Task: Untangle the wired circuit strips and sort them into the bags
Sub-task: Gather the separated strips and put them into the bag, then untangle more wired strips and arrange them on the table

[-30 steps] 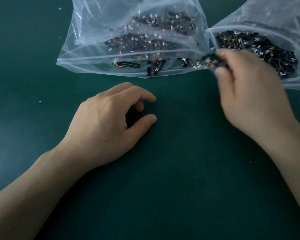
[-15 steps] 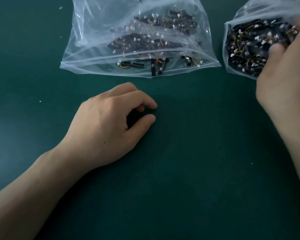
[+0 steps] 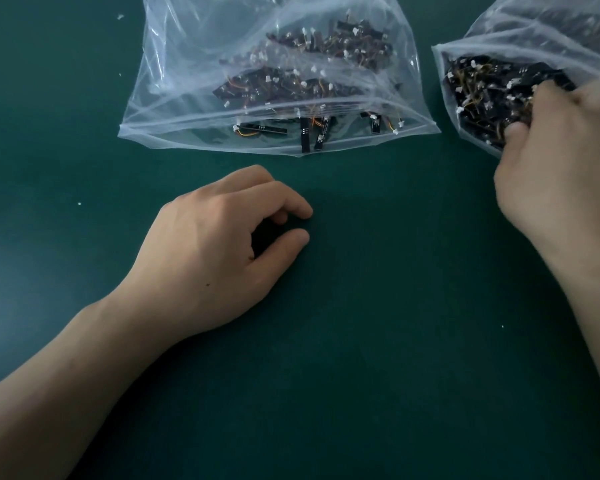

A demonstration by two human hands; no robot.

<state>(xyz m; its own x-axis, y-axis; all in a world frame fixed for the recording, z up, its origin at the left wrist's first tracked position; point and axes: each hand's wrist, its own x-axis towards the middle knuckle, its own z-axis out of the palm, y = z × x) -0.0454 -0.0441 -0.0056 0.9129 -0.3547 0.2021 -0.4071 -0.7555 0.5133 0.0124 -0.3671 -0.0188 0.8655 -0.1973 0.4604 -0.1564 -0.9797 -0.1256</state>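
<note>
Left hand (image 3: 208,251) rests on the tabletop (image 3: 395,341), grip loosely curled and empty; right hand (image 3: 555,174) among the right bag's (image 3: 520,29) circuit strips (image 3: 482,95) — grip blurred, cannot tell.

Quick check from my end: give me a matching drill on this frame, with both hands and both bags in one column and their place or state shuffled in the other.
Things
1. left hand
2. right hand
3. centre bag
4. right bag

States
A. mouth open, packed with dark tangled strips
B. rests on the green table, fingers loosely curled, holding nothing
C. reaches into a bag's mouth and grips a clump of the tangled strips
D. lies flat, with a few loose strips near its front edge

Pairs: 1-B, 2-C, 3-D, 4-A
</note>
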